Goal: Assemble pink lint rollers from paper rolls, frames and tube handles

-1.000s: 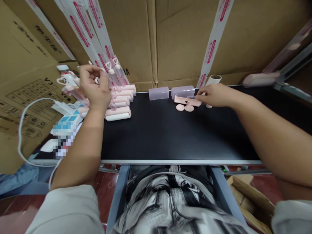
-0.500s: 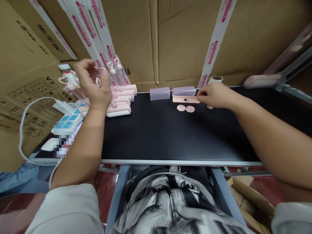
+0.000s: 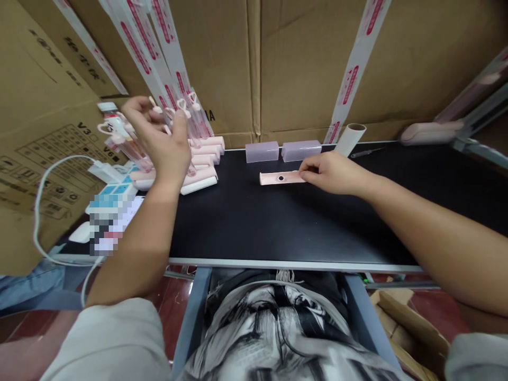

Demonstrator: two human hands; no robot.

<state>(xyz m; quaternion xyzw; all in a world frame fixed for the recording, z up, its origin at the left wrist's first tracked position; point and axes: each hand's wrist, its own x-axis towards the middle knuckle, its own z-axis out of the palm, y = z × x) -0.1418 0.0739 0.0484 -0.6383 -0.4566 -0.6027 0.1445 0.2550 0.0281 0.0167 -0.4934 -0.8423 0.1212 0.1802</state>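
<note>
My right hand pinches the right end of a long, narrow pink plastic piece with a dark hole in it. The piece is low over the black tabletop. On the left, my left hand is raised with thumb and fingers apart and partly curled, among several clear tubes with pink heart-shaped tops. Whether its fingertips touch one of them is hidden. Below it lie several pink rounded cases, some partly covered by the hand and forearm.
Two translucent lilac blocks stand along the back edge, beside a white hollow tube. A thin pointed tool lies right of it. A power strip with a white cable and a bottle are left. Cardboard walls the back.
My right hand has brought the pink piece left and nearer to me. The two small pink discs are now out of sight. My left hand has shifted slightly right, its fingers still apart.
</note>
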